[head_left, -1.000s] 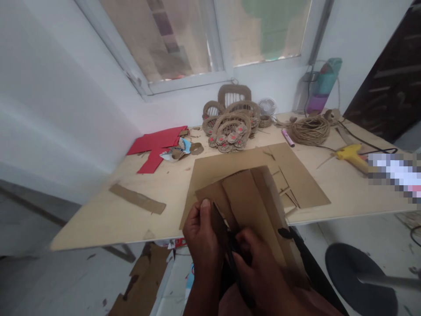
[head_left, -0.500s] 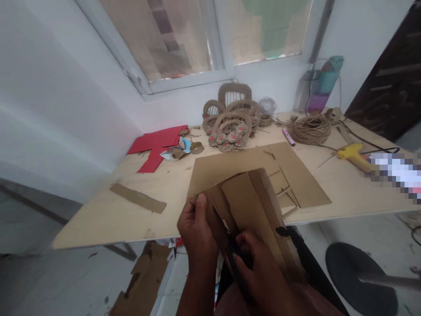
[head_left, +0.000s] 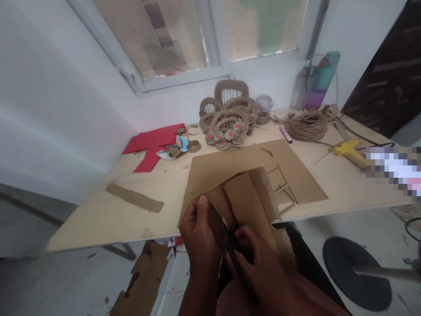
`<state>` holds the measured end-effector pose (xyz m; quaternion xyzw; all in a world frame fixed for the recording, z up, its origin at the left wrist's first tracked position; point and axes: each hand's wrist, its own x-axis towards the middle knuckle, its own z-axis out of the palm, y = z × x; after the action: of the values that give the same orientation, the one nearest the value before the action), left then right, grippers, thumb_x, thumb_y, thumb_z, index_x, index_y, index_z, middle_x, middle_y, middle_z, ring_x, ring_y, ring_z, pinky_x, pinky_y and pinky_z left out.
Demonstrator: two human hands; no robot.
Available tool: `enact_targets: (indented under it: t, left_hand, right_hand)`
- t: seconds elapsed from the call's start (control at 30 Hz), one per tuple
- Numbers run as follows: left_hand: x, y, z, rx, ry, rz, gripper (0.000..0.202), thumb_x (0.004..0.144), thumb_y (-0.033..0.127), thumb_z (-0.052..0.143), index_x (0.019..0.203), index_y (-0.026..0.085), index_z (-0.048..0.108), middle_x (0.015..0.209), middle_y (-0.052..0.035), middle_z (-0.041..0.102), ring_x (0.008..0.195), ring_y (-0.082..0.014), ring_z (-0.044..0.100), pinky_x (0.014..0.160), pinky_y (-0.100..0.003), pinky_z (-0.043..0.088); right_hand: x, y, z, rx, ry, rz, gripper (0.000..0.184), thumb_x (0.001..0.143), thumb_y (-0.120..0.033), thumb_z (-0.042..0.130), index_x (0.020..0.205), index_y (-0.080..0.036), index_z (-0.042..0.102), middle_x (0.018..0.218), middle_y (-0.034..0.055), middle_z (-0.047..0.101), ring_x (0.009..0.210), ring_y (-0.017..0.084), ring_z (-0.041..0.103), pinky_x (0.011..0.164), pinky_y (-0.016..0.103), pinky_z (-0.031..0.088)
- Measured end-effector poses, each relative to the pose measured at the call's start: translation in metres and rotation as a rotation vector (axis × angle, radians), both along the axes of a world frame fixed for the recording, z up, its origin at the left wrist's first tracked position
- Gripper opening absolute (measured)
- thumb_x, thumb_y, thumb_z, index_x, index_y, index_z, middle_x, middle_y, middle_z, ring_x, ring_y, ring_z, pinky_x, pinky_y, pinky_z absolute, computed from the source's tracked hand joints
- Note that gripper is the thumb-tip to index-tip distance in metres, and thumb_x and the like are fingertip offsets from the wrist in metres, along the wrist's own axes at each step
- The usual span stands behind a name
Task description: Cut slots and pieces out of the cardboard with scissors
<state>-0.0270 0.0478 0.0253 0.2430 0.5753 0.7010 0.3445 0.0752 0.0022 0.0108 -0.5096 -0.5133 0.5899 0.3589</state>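
Note:
My left hand (head_left: 200, 226) pinches the left edge of a folded brown cardboard piece (head_left: 245, 195), thumb on top. This piece is held tilted above the table's front edge. In my right hand (head_left: 259, 254) is a pair of black-handled scissors (head_left: 237, 259), fingers curled round the handles. The blades lie at a slit in the cardboard, near my left hand; their tips are mostly hidden. Behind the held piece, a larger flat cardboard sheet (head_left: 210, 169) lies on the table, with narrow cut scraps on its right part.
Twine-wrapped ornaments (head_left: 230, 125) stand at the back, beside a small white fan (head_left: 265, 103). Rope coil (head_left: 307, 126), pink marker (head_left: 286, 134) and yellow glue gun (head_left: 348, 152) lie right. Red sheets (head_left: 151, 140) and a cardboard strip (head_left: 134, 197) lie left. A black round stool (head_left: 357, 272) stands below.
The view has shifted slightly. Around the slit, the scissor blades and the cardboard's left strip have changed angle a little. Both hands keep their hold.

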Motion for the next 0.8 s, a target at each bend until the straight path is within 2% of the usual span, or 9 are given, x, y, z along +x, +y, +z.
enact_targets:
  t: [0.17,0.33,0.5,0.8]
  left_hand:
    - [0.003,0.0,0.004,-0.003,-0.109,-0.011,0.019,0.074,0.036,0.066,0.069,0.018,0.062,0.059,0.0043,0.06,0.054,-0.0107,0.053,0.051,-0.021,0.042]
    - [0.003,0.002,0.004,0.034,-0.179,-0.003,0.018,0.072,0.034,0.067,0.073,0.017,0.063,0.067,0.0024,0.065,0.06,-0.0113,0.058,0.058,-0.023,0.047]
    - [0.006,0.003,0.008,-0.007,-0.183,0.027,0.018,0.07,0.032,0.068,0.066,0.016,0.061,0.057,0.0039,0.061,0.052,-0.01,0.054,0.05,-0.02,0.043]
    - [0.009,0.003,0.01,-0.033,-0.198,0.053,0.016,0.068,0.032,0.067,0.066,0.017,0.061,0.059,0.0031,0.063,0.053,-0.0112,0.057,0.05,-0.021,0.045]
  right_hand:
    - [0.001,0.002,0.002,-0.007,0.012,0.01,0.005,0.075,-0.017,0.053,0.079,-0.019,0.053,0.069,-0.0014,0.059,0.067,0.015,0.057,0.06,0.022,0.042]
    - [0.002,0.001,-0.004,0.031,0.02,-0.003,0.007,0.075,-0.018,0.053,0.082,-0.019,0.053,0.071,-0.0006,0.061,0.072,0.016,0.058,0.065,0.024,0.043]
    - [0.002,0.001,-0.007,0.018,0.004,0.006,0.007,0.076,-0.021,0.053,0.083,-0.019,0.054,0.072,-0.0005,0.061,0.072,0.016,0.058,0.065,0.024,0.043]
    - [0.003,-0.004,-0.012,0.031,0.015,0.02,0.008,0.078,-0.024,0.054,0.083,-0.018,0.053,0.071,-0.0006,0.06,0.066,0.014,0.056,0.061,0.023,0.042]
